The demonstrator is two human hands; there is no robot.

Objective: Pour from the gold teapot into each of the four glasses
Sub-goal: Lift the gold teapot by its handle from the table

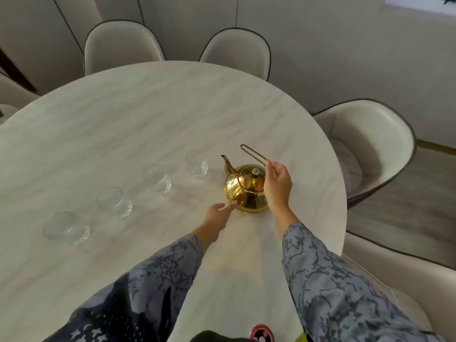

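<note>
Marble table [148, 114]: right fingers [272, 166] pinch gold teapot [246, 191] handle [253, 154]; left fingers [228, 206], loosely spread, touch its side

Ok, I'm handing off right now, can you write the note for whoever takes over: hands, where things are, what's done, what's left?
Right hand: pinching the teapot's thin wire handle, which is swung up.
Left hand: open, fingertips touching the teapot's lower side, steadying it.
Gold teapot: standing on the marble table with its lid on and spout pointing away towards the nearest glass.
Glasses: four in a diagonal row to the left of the teapot, upright. All look empty.
Done: handle raised, nothing poured.
Left: lift the teapot and pour into each of the four glasses.
</note>
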